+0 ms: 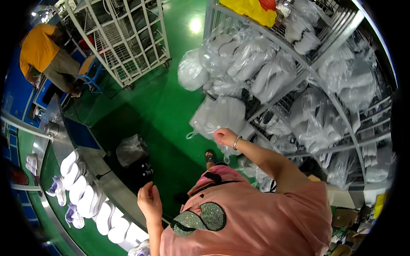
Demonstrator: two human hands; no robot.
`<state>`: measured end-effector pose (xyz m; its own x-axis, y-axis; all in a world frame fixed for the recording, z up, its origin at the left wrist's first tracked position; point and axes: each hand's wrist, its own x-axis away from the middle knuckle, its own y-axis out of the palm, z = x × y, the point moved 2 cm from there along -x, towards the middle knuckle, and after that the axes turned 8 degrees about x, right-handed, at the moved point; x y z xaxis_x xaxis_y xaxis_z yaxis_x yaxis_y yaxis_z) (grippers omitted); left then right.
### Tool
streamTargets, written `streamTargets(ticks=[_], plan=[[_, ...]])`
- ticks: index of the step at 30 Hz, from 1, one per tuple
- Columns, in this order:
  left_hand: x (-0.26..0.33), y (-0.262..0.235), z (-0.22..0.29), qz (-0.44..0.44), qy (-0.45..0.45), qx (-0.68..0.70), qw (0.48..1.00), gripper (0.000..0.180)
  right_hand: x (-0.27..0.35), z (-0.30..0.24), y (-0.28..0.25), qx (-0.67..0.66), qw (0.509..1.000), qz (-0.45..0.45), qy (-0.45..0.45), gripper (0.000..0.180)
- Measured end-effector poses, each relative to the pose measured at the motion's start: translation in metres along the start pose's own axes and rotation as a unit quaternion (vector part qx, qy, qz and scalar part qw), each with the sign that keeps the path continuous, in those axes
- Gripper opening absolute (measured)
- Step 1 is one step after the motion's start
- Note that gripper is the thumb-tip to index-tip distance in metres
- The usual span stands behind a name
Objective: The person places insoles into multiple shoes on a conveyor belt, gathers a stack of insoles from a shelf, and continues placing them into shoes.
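Note:
My left hand (149, 199) hangs beside the edge of the metal workbench, its fingers loosely bent and apart, with nothing seen in them. White shoe soles (89, 200) lie in a row on the bench nearest to that hand. My right hand (226, 138), with a bracelet on the wrist, is in front of a large clear plastic bag (218, 115) with pale contents. Its fingers are curled in. Whether they touch the bag or hold anything is hidden.
On the right stands a metal rack (299, 59) stacked with bagged grey soles. A dark plastic-wrapped bundle (132, 151) lies on the green floor by the bench. A white wire cart (124, 42) stands ahead. Far left, a person in an orange shirt (39, 48) bends near a blue stool (89, 70).

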<state>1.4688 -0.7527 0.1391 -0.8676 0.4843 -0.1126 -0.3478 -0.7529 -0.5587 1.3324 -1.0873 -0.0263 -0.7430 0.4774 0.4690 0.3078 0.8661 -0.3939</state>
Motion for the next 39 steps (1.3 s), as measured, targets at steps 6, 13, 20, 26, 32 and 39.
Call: streamTargets(ticks=[6, 13, 20, 26, 32, 39], plan=[[-0.099, 0.116, 0.062, -0.093, 0.111, -0.007, 0.989, 0.014, -0.08, -0.022, -0.129, 0.165, 0.956, 0.224, -0.094, 0.03], [-0.191, 0.224, 0.114, -0.195, 0.256, -0.002, 0.947, 0.024, -0.162, -0.057, -0.217, 0.275, 0.886, 0.348, -0.136, 0.046], [-0.341, 0.363, 0.139, -0.251, 0.297, 0.075, 0.918, 0.037, -0.237, -0.06, -0.262, 0.293, 0.87, 0.376, -0.127, 0.05], [-0.466, 0.509, 0.168, -0.325, 0.337, 0.027, 0.883, 0.028, -0.327, -0.023, -0.306, -0.061, 0.9, 0.43, -0.044, 0.049], [-0.49, 0.566, 0.078, -0.486, 0.341, -0.106, 0.798, 0.018, -0.354, -0.014, -0.32, 0.087, 0.854, 0.474, 0.194, 0.056], [-0.478, 0.629, 0.054, -0.45, 0.136, -0.13, 0.873, 0.038, -0.361, -0.002, -0.316, -0.161, 0.859, 0.463, 0.146, 0.039]])
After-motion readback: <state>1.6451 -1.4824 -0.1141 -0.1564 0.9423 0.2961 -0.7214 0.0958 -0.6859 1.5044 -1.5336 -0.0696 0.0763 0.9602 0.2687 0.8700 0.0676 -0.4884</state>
